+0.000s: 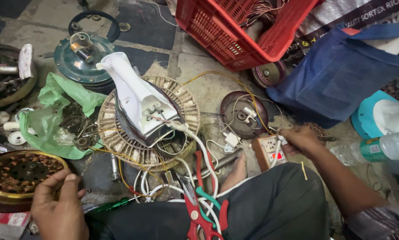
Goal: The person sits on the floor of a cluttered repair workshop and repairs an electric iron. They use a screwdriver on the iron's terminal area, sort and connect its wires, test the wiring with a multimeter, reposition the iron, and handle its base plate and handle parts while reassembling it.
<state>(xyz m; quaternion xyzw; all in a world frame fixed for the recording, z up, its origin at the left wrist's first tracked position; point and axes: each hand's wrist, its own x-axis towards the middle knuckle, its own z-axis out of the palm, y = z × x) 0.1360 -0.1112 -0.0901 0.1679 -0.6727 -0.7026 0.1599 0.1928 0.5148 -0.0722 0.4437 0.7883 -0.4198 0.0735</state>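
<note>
Right hand (pixel 302 138) at socket box (pixel 270 153).
Fingers pinch what looks like the white plug; iron (pixel 139 104) lies up-left of the box. Left hand (pixel 59 202), loosely curled, holds nothing.

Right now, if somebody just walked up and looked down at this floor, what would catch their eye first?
Probably the white clothes iron, tipped over on a round slotted metal core at the centre. Next, the red plastic crate of wires at the top. At lower right, the right hand is at a small socket box; the left hand rests lower left.
</note>
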